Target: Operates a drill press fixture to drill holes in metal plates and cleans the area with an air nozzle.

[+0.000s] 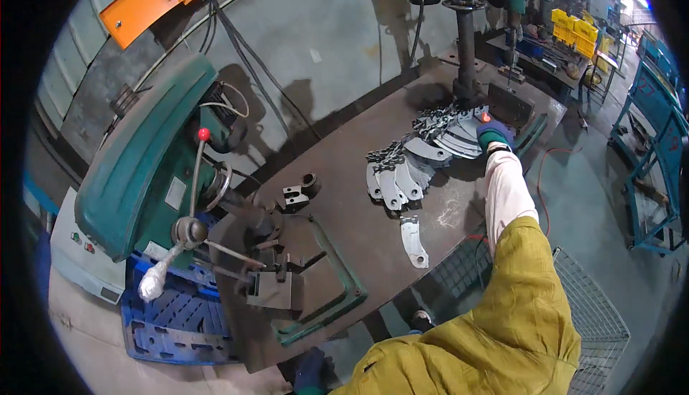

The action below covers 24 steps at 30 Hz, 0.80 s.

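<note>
My right hand (495, 135), in a dark blue and green glove, reaches to the right end of a row of flat curved grey metal plates (459, 142) on the brown metal table. A small orange-red spot (486, 117) shows at its front; I cannot make out what it is. The fingers are hidden. More plates (395, 183) lie fanned and overlapping to the left, their toothed ends away from me. One single curved plate (413, 243) with a hole lies apart, closer to me. My left hand (310, 372), in a dark blue glove, hangs low by the table's front edge, its fingers unclear.
A green drill press (147, 158) with a red-knobbed lever stands left, beside a green-edged fixture (355, 291). Another drill press (466, 50) rises behind the plates. Right are a wire-mesh basket (592, 309), red hose (543, 179) and blue carts (653, 129).
</note>
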Motion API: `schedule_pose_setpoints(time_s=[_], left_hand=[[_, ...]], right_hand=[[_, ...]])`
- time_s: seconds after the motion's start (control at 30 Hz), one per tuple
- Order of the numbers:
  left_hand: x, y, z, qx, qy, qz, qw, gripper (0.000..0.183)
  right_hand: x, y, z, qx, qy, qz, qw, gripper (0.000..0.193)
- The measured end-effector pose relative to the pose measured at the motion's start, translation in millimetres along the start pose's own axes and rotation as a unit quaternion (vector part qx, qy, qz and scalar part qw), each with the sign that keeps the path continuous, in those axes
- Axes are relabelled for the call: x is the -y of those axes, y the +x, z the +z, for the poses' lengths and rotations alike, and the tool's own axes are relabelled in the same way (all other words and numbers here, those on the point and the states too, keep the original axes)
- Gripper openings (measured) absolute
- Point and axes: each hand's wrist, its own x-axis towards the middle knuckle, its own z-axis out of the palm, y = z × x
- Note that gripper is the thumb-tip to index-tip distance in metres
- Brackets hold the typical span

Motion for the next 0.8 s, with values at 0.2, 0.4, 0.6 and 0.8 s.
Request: schedule_pose_setpoints(time_s=[0.2,0.4,0.6,0.8], left_hand=[[-19,27,8,0.023,0.015,0.006,1.0,0.036],[-42,54,8,0.024,0.027,-0.001,0.999,0.036],[-65,95,11,0.029,0.038,-0.013,0.999,0.036],[-76,118,10,0.021,0.04,-0.039,0.998,0.036]], right_hand=[[47,4,24,0.069,-0.054,-0.101,0.991,0.058],[58,33,26,0.031,-0.056,-0.058,0.996,0.043],[71,77,51,0.018,-0.072,-0.006,0.997,0.039],[95,106,70,-0.022,-0.034,-0.017,0.999,0.038]])
